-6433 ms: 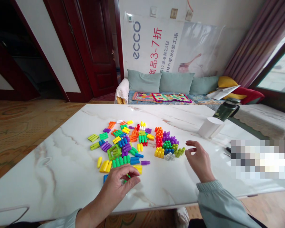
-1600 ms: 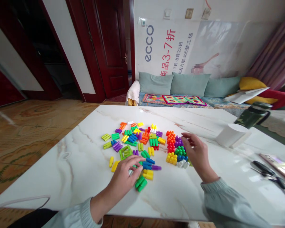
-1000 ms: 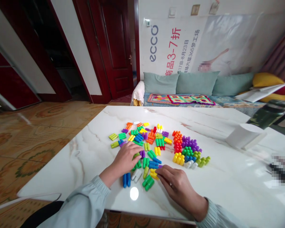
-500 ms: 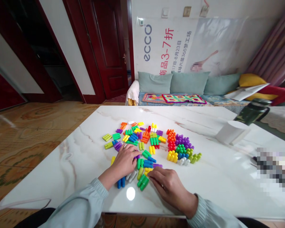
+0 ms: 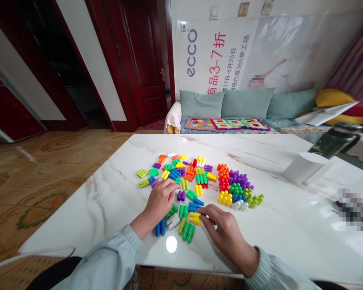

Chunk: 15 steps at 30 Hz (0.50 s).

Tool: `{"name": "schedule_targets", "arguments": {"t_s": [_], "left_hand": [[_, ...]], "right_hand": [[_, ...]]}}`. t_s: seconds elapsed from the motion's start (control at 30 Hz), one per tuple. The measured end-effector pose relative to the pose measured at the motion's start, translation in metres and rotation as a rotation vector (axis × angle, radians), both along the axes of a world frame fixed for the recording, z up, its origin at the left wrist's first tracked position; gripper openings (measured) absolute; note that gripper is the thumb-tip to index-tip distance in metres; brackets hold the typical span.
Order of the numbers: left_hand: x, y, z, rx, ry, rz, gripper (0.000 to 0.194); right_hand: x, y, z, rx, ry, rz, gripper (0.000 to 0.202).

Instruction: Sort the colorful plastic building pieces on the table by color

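Observation:
Colourful plastic pieces lie scattered over the middle of the white table. My left hand (image 5: 161, 201) reaches over the left part of the pile, fingers bent together; what they hold, if anything, is hidden. Beneath it are a grey piece (image 5: 173, 221) and a blue piece (image 5: 160, 228). My right hand (image 5: 222, 225) has its thumb and fingertips at a yellow piece (image 5: 195, 218), closed on its right end. Green pieces (image 5: 188, 232) lie just left of that hand. Grouped upright to the right are orange-red (image 5: 224, 177), purple (image 5: 239, 179) and yellow (image 5: 224, 197) pieces.
On the right of the white table (image 5: 275, 241) stand a white paper box (image 5: 305, 167) and a camouflage flask (image 5: 335, 139). A blurred-out object lies at the right edge. Beyond the table is a sofa with green cushions (image 5: 248, 104).
The view has shifted slightly. My left hand has moved a little up and away from the purple piece, which now shows in full. My right fingers remain at the yellow piece.

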<state>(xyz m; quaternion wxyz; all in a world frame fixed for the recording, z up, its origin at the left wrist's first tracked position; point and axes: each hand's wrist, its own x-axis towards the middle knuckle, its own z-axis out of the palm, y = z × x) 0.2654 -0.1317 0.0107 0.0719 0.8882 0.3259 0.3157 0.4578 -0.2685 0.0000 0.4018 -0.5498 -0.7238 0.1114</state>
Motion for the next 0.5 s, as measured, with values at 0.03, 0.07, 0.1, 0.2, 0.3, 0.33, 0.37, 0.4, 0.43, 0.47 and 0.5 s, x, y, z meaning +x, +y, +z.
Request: {"name": "schedule_targets", "arguments": {"t_s": [0.03,0.07,0.1,0.2,0.3,0.33,0.37,0.4,0.43,0.47,0.5], "left_hand": [[-0.001,0.001,0.000,-0.015,0.021,0.002,0.026],[-0.002,0.003,0.000,-0.032,0.050,-0.011,0.026],[-0.002,0.003,0.000,-0.051,0.088,-0.038,0.026],[-0.001,0.002,-0.004,-0.086,0.209,-0.135,0.033],[0.005,-0.003,-0.009,-0.057,0.278,-0.140,0.040],[0.007,-0.004,-0.011,-0.050,0.287,-0.132,0.041],[0.008,-0.004,-0.012,-0.052,0.290,-0.124,0.042],[0.010,-0.004,-0.013,-0.060,0.289,-0.117,0.042],[0.011,-0.003,-0.014,-0.069,0.286,-0.107,0.042],[0.012,-0.002,-0.015,-0.076,0.281,-0.099,0.042],[0.012,-0.001,-0.015,-0.075,0.276,-0.092,0.041]], "right_hand": [[0.000,0.000,-0.001,-0.003,-0.011,0.000,0.017],[0.000,0.001,-0.002,-0.005,-0.025,0.004,0.018],[-0.001,0.001,-0.002,-0.005,-0.040,0.009,0.018],[-0.002,0.000,-0.005,0.005,-0.074,0.020,0.020],[-0.003,-0.001,-0.006,0.012,-0.090,0.036,0.020],[-0.003,-0.001,-0.006,0.013,-0.094,0.044,0.020],[-0.004,-0.002,-0.006,0.012,-0.099,0.052,0.020],[-0.004,-0.002,-0.006,0.010,-0.103,0.057,0.020],[-0.004,-0.002,-0.006,0.008,-0.105,0.058,0.020],[-0.004,-0.002,-0.006,0.002,-0.105,0.059,0.020],[-0.004,-0.002,-0.006,-0.004,-0.102,0.059,0.020]]}}
